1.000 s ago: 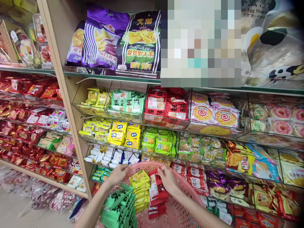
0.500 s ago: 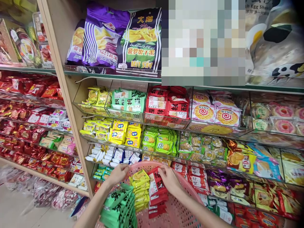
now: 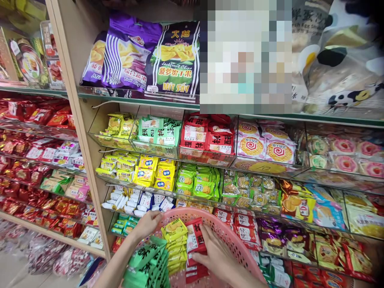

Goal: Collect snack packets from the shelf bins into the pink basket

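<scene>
Shelves (image 3: 87, 160) of snack packs ahead. Basket (image 3: 229, 236) low in view, holding green stack (image 3: 150, 260), yellow stack (image 3: 175, 234) and red stack (image 3: 194, 239) side by side. Left hand (image 3: 148, 222) curled tight over far rim, unmoved. Right hand (image 3: 218, 256) has dropped from red stack's top to its side, fingers half-closed round several packs. Reads as gathering a bunch.

Above the pink basket (image 3: 231, 236), a pixelated block (image 3: 246, 60) hides whatever stands on the top shelf (image 3: 135, 96). The basket's lower part and the green packets (image 3: 150, 264) in it run off the bottom edge. The right hand (image 3: 217, 256) covers part of the red packets (image 3: 195, 240), and its grip cannot be made out.
</scene>
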`<move>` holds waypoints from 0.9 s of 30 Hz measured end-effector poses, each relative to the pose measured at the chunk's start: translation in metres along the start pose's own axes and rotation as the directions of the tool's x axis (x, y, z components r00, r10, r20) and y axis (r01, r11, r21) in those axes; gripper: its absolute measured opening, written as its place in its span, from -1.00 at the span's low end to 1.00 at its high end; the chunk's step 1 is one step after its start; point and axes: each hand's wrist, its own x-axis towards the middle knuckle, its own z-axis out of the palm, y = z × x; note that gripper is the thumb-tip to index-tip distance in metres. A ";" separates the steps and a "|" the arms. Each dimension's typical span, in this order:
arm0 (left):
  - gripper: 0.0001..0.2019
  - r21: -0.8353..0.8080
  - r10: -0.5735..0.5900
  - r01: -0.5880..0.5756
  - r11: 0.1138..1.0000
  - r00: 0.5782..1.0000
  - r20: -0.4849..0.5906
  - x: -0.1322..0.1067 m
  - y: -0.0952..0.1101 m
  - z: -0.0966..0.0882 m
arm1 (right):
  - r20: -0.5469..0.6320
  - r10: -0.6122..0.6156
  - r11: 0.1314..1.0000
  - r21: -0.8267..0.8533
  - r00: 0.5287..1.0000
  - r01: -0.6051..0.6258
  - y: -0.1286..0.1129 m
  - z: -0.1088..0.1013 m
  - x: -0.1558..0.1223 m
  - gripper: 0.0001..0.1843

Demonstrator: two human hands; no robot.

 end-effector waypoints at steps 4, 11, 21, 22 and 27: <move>-0.54 -0.003 0.012 -0.012 1.000 1.000 0.013 0.005 -0.008 0.002 | -0.052 -0.024 1.000 0.009 0.998 0.024 -0.008 -0.025 -0.005 -0.01; -0.51 0.006 -0.019 0.019 1.000 1.000 -0.017 0.009 -0.017 0.002 | -0.502 -0.248 0.950 0.041 0.828 0.309 -0.043 -0.131 -0.020 -0.46; -0.47 -0.042 -0.005 0.004 0.999 1.000 -0.016 0.009 -0.021 0.002 | -0.818 -0.085 0.784 0.297 0.569 0.545 -0.095 -0.259 0.020 -0.93; -0.46 -0.046 -0.003 0.002 0.999 1.000 -0.015 0.009 -0.022 0.002 | -0.781 -0.007 0.736 0.419 0.624 0.532 -0.102 -0.266 0.027 -0.94; -0.43 -0.078 0.003 -0.004 0.997 1.000 -0.012 0.008 -0.023 0.003 | -0.680 0.137 0.634 0.619 0.720 0.464 -0.128 -0.281 0.055 -0.85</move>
